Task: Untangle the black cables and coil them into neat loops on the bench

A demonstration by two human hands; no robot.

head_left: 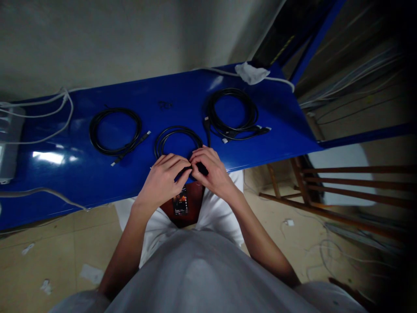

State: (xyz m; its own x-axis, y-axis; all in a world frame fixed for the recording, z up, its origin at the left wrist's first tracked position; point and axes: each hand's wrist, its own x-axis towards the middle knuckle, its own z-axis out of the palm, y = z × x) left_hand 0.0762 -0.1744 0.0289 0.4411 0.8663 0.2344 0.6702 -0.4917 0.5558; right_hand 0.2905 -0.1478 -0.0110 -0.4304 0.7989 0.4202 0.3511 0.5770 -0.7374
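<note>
A coiled black cable (pixel 178 129) lies at the front edge of the blue table (pixel 156 91), its near side under my hands. My left hand (pixel 167 177) is closed on the near part of this coil, fingers curled. Right beside it, my right hand (pixel 210 167) pinches the same coil, the fingertips of both hands almost touching. What exactly lies between the fingertips is too small to tell. To the left rests another black cable coil (pixel 93 132) with its plugs showing. A thicker black coil (pixel 254 111) with several plugs is at the right.
Small black ties (pixel 165 104) lie behind the middle coil. A grey power strip (pixel 11 145) with white cables is at the far left, and white crumpled material (pixel 251 73) at the back right. A lit phone (pixel 180 203) is below the table edge; a wooden chair (pixel 299 178) stands right.
</note>
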